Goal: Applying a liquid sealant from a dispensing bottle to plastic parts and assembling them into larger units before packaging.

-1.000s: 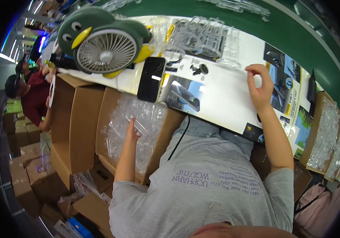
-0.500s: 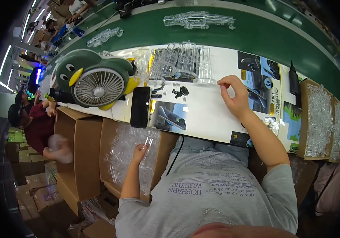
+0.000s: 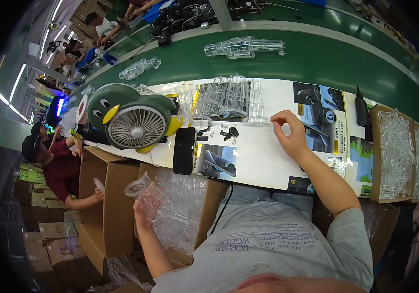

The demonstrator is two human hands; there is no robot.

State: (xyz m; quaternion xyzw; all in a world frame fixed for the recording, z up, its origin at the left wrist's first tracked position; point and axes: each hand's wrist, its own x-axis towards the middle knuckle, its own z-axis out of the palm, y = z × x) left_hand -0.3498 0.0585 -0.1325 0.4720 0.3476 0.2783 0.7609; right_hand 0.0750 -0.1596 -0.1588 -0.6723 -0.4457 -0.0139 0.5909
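My left hand is closed round a clear plastic flanged tube, raised over the left side of a cardboard box of clear plastic parts. On the table my right hand has its thumb and index finger bent together at the round flange of another clear tube. That tube ends a row of similar clear tubes on a white printed sheet. Left of the row lie a black phone and a green bird-shaped fan.
Two assembled clear pieces lie on the green surface beyond. A black bottle and boxes of clear parts are at the right. Another person in dark red works beside cardboard boxes at the left.
My left hand has come up and left out of the box's contents, now with a clear flanged tube in it. My right hand stays at the end tube's flange. The view has shifted.
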